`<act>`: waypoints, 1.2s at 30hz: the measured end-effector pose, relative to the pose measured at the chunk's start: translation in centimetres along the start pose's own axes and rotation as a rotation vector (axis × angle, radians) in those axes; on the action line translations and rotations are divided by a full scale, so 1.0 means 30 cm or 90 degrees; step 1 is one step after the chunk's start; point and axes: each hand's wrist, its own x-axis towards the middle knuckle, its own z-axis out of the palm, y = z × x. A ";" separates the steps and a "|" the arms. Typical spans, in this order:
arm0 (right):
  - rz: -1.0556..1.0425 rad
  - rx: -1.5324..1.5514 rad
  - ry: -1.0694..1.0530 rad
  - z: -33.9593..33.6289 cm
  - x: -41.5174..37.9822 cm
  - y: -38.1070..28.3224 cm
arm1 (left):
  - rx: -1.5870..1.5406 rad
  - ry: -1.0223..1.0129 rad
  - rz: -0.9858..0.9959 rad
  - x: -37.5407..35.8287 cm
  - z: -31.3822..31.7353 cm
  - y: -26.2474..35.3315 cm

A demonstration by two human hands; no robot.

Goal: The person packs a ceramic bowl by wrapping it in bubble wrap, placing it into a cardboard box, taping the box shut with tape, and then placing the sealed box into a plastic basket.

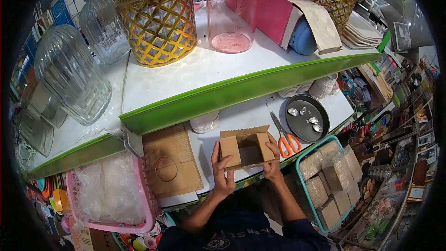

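A small open cardboard box (231, 147) is held at the front of the lower white shelf, its flaps spread and its inside dark. My left hand (224, 172) grips its left side, and my right hand (272, 160) grips its right side. Right of the box lie scissors (289, 144) with orange handles. Beyond them a round dark pan (306, 117) holds several foil-like silver pieces. Flat cardboard (173, 160) with a ring-shaped mark lies to the left of the box.
A pink basket (149, 195) of bubble wrap stands at the left, a teal basket (309, 200) of wrapped boxes at the right. Above, a green-edged shelf (251, 80) carries glass jars, a gold-patterned container (160, 25) and a pink box (274, 11). White stacked cups (204, 122) stand behind.
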 end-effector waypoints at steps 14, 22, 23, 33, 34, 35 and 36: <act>-0.020 -0.030 0.011 0.001 0.014 0.002 | -0.072 -0.012 -0.018 0.013 -0.002 0.000; -0.009 -0.004 0.024 0.007 0.012 -0.004 | -0.082 0.026 -0.078 0.043 -0.025 0.007; 0.005 0.005 0.034 0.008 0.016 -0.008 | -0.090 0.018 -0.105 0.050 -0.028 0.011; -0.001 -0.040 0.031 0.005 0.018 -0.004 | -0.168 0.089 -0.132 0.088 -0.022 0.054; 0.000 -0.033 0.026 0.004 0.012 0.018 | -0.118 0.055 -0.135 0.094 -0.037 0.058; 0.001 -0.026 0.020 0.003 0.007 0.032 | -0.068 0.021 -0.137 0.097 -0.046 0.062; 0.001 -0.025 0.021 0.002 0.006 0.032 | -0.067 0.021 -0.137 0.096 -0.048 0.064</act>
